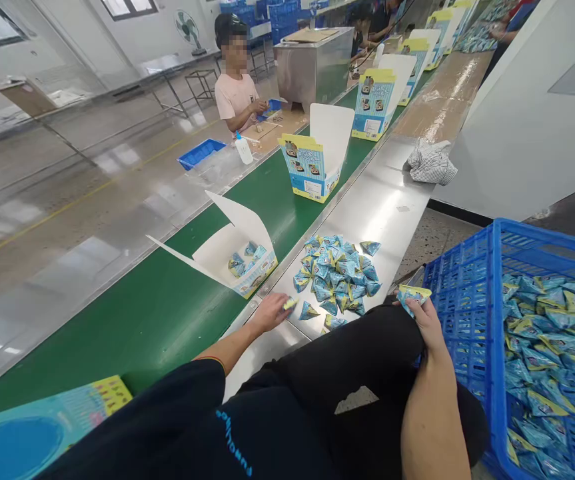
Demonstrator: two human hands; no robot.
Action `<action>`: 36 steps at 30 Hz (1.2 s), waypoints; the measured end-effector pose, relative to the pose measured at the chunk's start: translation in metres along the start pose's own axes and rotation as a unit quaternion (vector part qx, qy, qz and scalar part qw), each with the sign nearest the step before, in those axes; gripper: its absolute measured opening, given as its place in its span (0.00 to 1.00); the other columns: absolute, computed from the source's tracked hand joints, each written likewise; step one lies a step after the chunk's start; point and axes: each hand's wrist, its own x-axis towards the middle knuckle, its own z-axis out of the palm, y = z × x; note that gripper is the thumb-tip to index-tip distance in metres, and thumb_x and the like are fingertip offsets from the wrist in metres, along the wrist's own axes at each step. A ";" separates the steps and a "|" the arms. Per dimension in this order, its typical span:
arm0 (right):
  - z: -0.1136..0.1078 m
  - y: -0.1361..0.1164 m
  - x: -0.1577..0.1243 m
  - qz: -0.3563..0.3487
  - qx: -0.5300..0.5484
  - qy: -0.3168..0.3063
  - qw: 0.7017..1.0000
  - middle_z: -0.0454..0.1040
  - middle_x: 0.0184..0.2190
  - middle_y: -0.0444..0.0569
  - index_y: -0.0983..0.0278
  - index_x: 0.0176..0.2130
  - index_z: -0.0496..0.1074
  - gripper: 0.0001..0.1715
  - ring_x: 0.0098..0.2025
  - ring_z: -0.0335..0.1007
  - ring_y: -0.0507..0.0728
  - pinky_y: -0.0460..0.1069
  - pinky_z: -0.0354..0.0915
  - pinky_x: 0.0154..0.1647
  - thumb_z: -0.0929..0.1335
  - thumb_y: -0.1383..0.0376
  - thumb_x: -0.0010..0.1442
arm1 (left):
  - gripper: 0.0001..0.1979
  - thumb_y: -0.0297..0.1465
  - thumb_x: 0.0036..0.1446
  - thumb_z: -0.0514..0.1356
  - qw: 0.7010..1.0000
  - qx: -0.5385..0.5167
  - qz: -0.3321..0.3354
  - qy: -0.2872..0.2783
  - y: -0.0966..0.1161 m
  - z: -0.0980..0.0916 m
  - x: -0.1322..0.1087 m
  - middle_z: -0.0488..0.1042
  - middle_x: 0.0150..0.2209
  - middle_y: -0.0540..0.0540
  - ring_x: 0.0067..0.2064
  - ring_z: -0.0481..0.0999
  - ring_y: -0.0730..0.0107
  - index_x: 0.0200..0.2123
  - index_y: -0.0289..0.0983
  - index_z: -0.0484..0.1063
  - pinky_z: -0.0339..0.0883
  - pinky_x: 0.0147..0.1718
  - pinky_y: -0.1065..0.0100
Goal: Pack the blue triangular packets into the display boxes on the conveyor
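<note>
My left hand [268, 313] rests by the metal ledge at the belt's edge, its fingers closed on a small triangular packet, of which a yellow part [290, 303] shows. Above my right knee, my right hand [428, 321] pinches a blue and yellow triangular packet [414, 294]. A heap of similar packets [337, 270] lies on the metal ledge [367, 197] between my hands. Just beyond my left hand, an open carton [260, 275] stands on the green belt with several packets inside. Its white flaps are spread.
A blue crate [494, 333] full of packets stands at my right. More open cartons [307, 167] line the green belt [167, 320]. A striped cloth [432, 162] lies on the ledge. Across the belt are a person [237, 93] and a white bottle [243, 149].
</note>
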 end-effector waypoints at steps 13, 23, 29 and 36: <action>0.001 0.002 0.002 0.018 0.020 0.003 1.000 0.75 0.44 0.54 0.66 0.49 0.67 0.59 0.44 0.74 0.60 0.50 0.70 0.47 0.78 0.31 0.32 | 0.21 0.45 0.65 0.59 0.943 -0.132 0.278 0.127 0.137 -0.022 0.049 0.78 0.49 0.36 0.50 0.79 0.57 0.53 0.38 0.74 0.72 0.52 0.55; 0.001 0.008 0.005 -0.001 0.017 -0.020 1.000 0.75 0.38 0.53 0.66 0.49 0.66 0.56 0.42 0.74 0.60 0.50 0.69 0.45 0.76 0.30 0.36 | 0.19 0.33 0.68 0.57 0.868 -0.168 0.343 0.317 0.225 -0.046 0.050 0.77 0.48 0.41 0.48 0.78 0.63 0.61 0.41 0.68 0.70 0.46 0.63; 0.004 0.004 0.004 -0.013 0.011 -0.029 0.999 0.75 0.40 0.55 0.66 0.47 0.67 0.56 0.41 0.73 0.60 0.51 0.70 0.45 0.76 0.28 0.36 | 0.18 0.31 0.68 0.56 0.871 -0.156 0.388 0.256 0.228 -0.033 0.036 0.77 0.46 0.42 0.45 0.77 0.66 0.61 0.41 0.67 0.69 0.43 0.66; 0.011 -0.004 -0.002 -0.012 0.017 -0.004 1.000 0.74 0.40 0.55 0.66 0.43 0.67 0.59 0.41 0.71 0.58 0.51 0.70 0.47 0.76 0.26 0.30 | 0.20 0.33 0.67 0.57 0.896 -0.178 0.392 0.110 0.224 0.003 -0.002 0.76 0.48 0.40 0.48 0.76 0.62 0.61 0.41 0.65 0.70 0.47 0.60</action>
